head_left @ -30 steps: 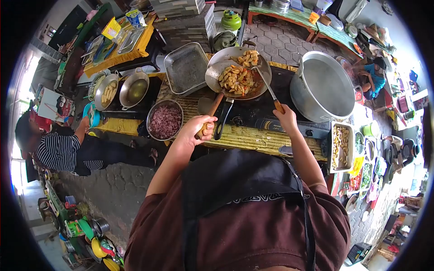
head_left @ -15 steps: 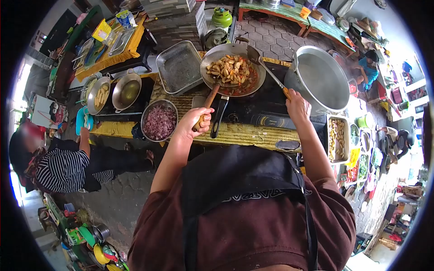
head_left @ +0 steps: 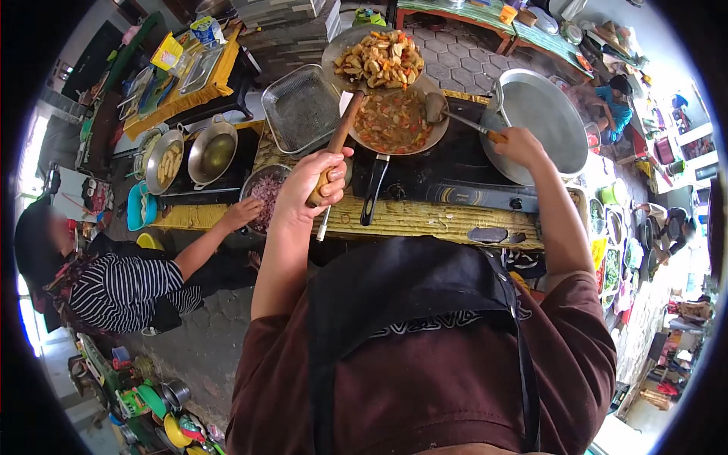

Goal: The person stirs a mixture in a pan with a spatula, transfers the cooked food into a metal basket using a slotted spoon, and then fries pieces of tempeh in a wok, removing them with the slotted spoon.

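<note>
My left hand (head_left: 317,180) is wrapped around the wooden handle of a wide skimmer (head_left: 331,58). Heaped on it are browned chopped pieces (head_left: 379,59) with bits of red, raised above the far side of the frying pan (head_left: 442,138). Reddish-brown sauce (head_left: 390,125) with chopped bits fills the pan, whose black handle (head_left: 372,193) points toward me. My right hand (head_left: 519,144) grips the wooden end of a metal ladle (head_left: 436,108); its head is at the pan's right side, by the sauce.
A large pot (head_left: 542,125) stands right of the stove (head_left: 470,196), a wire-mesh basket (head_left: 299,106) left of the pan. A co-worker's hand (head_left: 246,212) reaches into a bowl of chopped red onion (head_left: 267,189). Two more pans (head_left: 212,155) sit farther left.
The skimmer with its pieces has risen away from me, uncovering the pan's sauce. My right hand has shifted right and the ladle head lower. The co-worker's hand has moved to the onion bowl.
</note>
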The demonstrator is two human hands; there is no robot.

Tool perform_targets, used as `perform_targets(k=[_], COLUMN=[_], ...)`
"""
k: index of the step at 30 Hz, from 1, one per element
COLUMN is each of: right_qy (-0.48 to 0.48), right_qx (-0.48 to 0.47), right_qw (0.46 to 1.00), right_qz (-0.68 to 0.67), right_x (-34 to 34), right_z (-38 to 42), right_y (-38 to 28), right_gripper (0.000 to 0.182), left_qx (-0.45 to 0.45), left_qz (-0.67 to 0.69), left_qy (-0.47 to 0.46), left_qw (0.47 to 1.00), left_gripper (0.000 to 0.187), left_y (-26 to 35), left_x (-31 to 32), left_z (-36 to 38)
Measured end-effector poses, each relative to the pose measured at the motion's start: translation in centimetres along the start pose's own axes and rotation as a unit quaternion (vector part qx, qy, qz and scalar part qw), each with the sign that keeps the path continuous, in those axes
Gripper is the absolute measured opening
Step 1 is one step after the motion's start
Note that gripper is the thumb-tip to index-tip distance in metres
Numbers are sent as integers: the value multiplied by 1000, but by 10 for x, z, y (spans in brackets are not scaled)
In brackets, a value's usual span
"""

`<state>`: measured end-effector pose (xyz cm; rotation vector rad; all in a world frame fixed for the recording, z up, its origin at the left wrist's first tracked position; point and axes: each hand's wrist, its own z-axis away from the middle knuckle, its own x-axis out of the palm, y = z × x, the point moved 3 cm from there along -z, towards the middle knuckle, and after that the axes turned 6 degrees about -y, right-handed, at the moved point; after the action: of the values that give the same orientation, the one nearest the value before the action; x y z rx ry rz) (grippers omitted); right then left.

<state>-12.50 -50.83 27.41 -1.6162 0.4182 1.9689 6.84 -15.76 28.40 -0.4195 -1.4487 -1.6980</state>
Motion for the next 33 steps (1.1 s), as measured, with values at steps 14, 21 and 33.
perform_targets(k=[14,21,33], right_qy=[-152,-82,-53], right_qx=[76,55,68], right_qw=[861,807,825], right_qz=[-479,-582,-558], right_x=[123,165,156], right_z=[1,-18,-2], right_y=[-45,-87,-46], right_gripper=[20,18,25], left_qx=[-4,-70,-97], left_qz=[-16,18,51], left_qy=[-1,21,68], left_qw=[1000,997,992], left_gripper=[22,24,17], left_y=[11,-17,-49], left_x=[8,-5,-17], left_z=[13,20,38])
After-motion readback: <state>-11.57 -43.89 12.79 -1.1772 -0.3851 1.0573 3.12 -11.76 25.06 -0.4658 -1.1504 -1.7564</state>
